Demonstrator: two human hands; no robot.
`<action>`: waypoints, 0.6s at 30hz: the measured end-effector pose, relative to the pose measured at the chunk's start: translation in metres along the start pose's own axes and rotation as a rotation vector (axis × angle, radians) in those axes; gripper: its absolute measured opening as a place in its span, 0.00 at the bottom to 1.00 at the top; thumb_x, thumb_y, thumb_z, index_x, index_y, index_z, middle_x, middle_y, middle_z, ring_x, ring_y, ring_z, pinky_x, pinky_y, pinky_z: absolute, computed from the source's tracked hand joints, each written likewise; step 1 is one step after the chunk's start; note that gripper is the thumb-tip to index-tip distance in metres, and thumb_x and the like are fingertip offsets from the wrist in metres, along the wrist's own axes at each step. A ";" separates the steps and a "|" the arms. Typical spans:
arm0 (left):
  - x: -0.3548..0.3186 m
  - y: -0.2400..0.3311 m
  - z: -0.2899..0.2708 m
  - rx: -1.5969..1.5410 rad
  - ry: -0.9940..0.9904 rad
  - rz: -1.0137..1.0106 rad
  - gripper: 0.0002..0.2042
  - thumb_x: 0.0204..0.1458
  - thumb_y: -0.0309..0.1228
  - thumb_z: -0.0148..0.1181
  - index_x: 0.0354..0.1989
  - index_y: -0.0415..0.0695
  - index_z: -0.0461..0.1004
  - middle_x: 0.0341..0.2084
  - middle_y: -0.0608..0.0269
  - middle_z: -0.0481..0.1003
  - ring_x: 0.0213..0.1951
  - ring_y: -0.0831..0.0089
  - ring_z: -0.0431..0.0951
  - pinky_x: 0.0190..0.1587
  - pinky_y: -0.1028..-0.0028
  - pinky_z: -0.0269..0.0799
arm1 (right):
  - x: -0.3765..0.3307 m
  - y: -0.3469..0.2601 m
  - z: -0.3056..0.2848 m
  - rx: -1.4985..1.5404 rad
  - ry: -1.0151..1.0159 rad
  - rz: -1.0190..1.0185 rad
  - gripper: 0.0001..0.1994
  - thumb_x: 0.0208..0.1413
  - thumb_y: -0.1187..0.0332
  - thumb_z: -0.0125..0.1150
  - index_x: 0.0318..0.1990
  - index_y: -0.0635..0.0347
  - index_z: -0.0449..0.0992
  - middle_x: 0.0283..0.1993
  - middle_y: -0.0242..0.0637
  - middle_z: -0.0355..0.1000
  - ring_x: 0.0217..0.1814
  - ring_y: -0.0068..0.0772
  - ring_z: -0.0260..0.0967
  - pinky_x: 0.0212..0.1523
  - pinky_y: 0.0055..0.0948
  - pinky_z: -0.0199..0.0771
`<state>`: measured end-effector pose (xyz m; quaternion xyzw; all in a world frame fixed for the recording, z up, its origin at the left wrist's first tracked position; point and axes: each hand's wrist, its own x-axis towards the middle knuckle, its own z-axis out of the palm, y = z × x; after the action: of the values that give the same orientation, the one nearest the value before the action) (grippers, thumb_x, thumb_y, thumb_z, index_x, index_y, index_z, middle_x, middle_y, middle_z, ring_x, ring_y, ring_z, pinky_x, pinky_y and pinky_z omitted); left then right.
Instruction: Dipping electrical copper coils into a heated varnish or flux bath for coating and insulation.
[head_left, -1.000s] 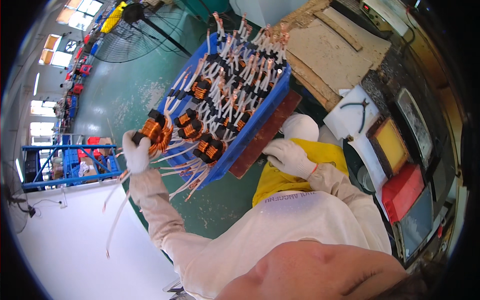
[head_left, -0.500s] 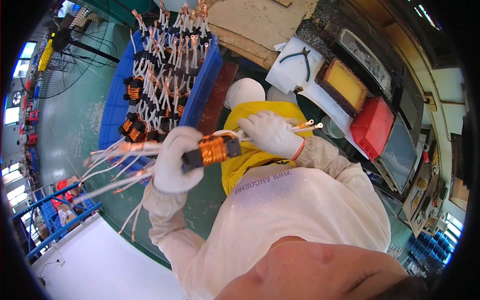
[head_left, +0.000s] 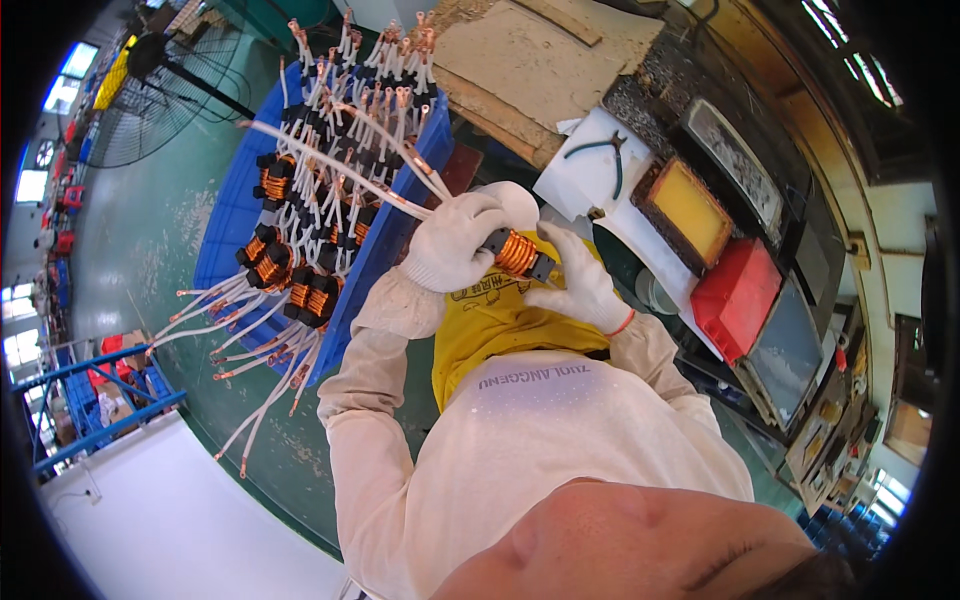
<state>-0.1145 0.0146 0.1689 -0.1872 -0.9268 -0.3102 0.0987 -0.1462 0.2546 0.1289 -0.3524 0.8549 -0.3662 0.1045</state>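
Copper coil (head_left: 517, 252), wound on a dark frame, was held at chest height over a yellow apron (head_left: 490, 320), between both gloved hands. Left hand (head_left: 452, 243), in a white glove, was closed around the coil's left end, its fingers curled over the frame and over the sleeved leads (head_left: 340, 165) that ran up and away from it. Right hand (head_left: 578, 283), also gloved, met the coil from the other side, fingers pressed together against its right end; whether the thumb pinched the frame could not be told.

Just left of the person stood a blue crate (head_left: 375, 270) on the green floor (head_left: 140, 230), packed with more coils of the same kind (head_left: 300, 285), their white leads with bare copper tips sticking out over the rim. Beyond the hands lay a white sheet (head_left: 590, 185) carrying a pair of pliers (head_left: 605, 155), beside it a yellow tray (head_left: 688, 210) and a red box (head_left: 735, 297). Farther off were cardboard sheets (head_left: 530, 65) and, well apart, a standing fan (head_left: 145, 90).
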 end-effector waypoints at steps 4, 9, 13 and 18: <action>0.003 0.013 0.011 0.003 0.048 0.008 0.21 0.34 0.21 0.61 0.42 0.49 0.74 0.42 0.58 0.72 0.47 0.56 0.73 0.51 0.63 0.71 | 0.032 -0.022 0.002 0.036 -0.095 0.104 0.40 0.41 0.50 0.71 0.61 0.60 0.62 0.46 0.53 0.73 0.47 0.54 0.74 0.45 0.43 0.75; 0.006 0.027 0.014 0.050 0.199 -0.021 0.23 0.36 0.22 0.62 0.46 0.48 0.74 0.41 0.59 0.74 0.44 0.54 0.74 0.48 0.62 0.71 | 0.045 -0.017 0.010 -0.081 -0.155 0.256 0.38 0.43 0.48 0.70 0.60 0.56 0.63 0.39 0.52 0.77 0.39 0.55 0.77 0.38 0.44 0.77; -0.009 0.022 -0.005 -0.317 0.352 -0.228 0.15 0.46 0.21 0.61 0.45 0.43 0.75 0.35 0.59 0.75 0.38 0.65 0.77 0.43 0.70 0.72 | 0.044 -0.026 0.000 0.086 -0.079 0.199 0.36 0.43 0.50 0.70 0.60 0.53 0.64 0.43 0.51 0.76 0.43 0.54 0.76 0.42 0.42 0.77; -0.038 -0.020 0.013 -0.762 0.844 -0.694 0.10 0.60 0.30 0.56 0.46 0.39 0.73 0.35 0.66 0.77 0.34 0.82 0.73 0.36 0.81 0.69 | 0.041 -0.037 -0.006 0.118 -0.131 0.245 0.33 0.44 0.53 0.70 0.59 0.51 0.67 0.45 0.50 0.76 0.46 0.52 0.76 0.45 0.38 0.76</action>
<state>-0.0890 -0.0027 0.1366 0.2378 -0.6407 -0.6765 0.2745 -0.1593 0.2120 0.1625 -0.2616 0.8599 -0.3764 0.2244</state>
